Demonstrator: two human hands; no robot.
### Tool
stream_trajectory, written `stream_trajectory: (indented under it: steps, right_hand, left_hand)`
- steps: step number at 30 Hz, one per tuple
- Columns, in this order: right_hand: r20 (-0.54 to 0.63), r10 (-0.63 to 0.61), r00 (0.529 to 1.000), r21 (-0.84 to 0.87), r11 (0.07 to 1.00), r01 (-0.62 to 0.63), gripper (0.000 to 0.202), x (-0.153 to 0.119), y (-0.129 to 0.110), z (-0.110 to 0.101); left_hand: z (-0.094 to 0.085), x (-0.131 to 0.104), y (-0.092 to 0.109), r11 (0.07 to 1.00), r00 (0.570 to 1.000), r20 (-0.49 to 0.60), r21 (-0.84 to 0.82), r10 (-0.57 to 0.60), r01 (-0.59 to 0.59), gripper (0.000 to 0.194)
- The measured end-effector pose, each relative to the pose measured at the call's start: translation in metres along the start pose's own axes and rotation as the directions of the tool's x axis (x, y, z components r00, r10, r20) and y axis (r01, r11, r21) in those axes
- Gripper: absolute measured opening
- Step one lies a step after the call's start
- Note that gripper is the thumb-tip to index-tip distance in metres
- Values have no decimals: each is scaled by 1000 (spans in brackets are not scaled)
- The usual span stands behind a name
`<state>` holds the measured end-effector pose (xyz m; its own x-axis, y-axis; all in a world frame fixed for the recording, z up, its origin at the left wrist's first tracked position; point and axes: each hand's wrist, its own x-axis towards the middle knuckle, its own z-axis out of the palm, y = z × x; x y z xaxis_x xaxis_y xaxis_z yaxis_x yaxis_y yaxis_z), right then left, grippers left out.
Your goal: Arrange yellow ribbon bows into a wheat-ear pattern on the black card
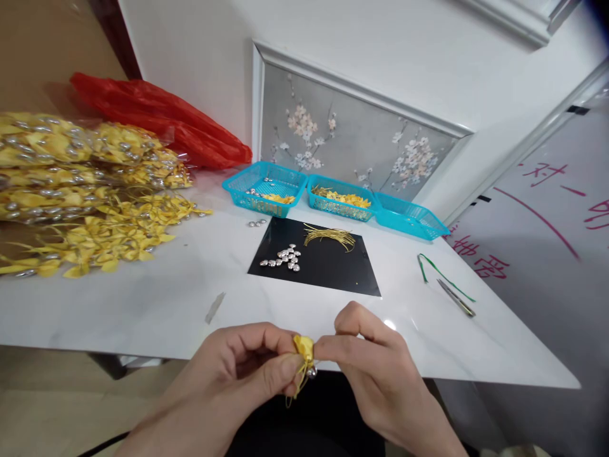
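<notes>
My left hand [266, 362] is closed, thumb and fingers pinching a small yellow ribbon flower [304, 347] just off the table's front edge. Thin yellow cords trail below the flower, and silver beads [311, 372] hang at its lower right side. From the right, my right hand [373, 358] has its index fingertip against the flower; the other fingers are curled and its thumb is mostly hidden. On a black mat [323, 276] beyond my hands lie several loose silver beads [288, 256] and a bundle of yellow cords [330, 237].
Blue baskets [340, 209] line the wall, two containing yellow pieces. Bagged yellow flower strands [47, 152] and a red plastic bag [162, 120] occupy the left. Tweezers [455, 298] and a green ribbon [442, 273] lie right. A tape strip [215, 308] sits near the front of the white table [143, 311].
</notes>
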<state>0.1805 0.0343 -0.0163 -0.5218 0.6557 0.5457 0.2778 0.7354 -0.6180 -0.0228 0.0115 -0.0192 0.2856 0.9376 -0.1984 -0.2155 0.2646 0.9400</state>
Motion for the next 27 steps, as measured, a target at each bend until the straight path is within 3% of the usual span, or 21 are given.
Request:
stream_trajectory:
  steps: [11, 21, 27]
  right_hand:
    - [3, -5, 1000, 9, 1000, 5, 39, 1, 1, -2]
    - [-79, -53, 995, -116, 992, 44, 38, 2, -10, 5]
    - [-119, -48, 992, -31, 999, 45, 32, 1, -4, 11]
  left_hand:
    - [-2, 2, -1, 998, 1000, 10, -46, -29, 30, 17]
    - [0, 1, -6, 999, 999, -44, -44, -27, 25, 19]
    - [-2, 0, -5, 995, 996, -53, -79, -70, 65, 16]
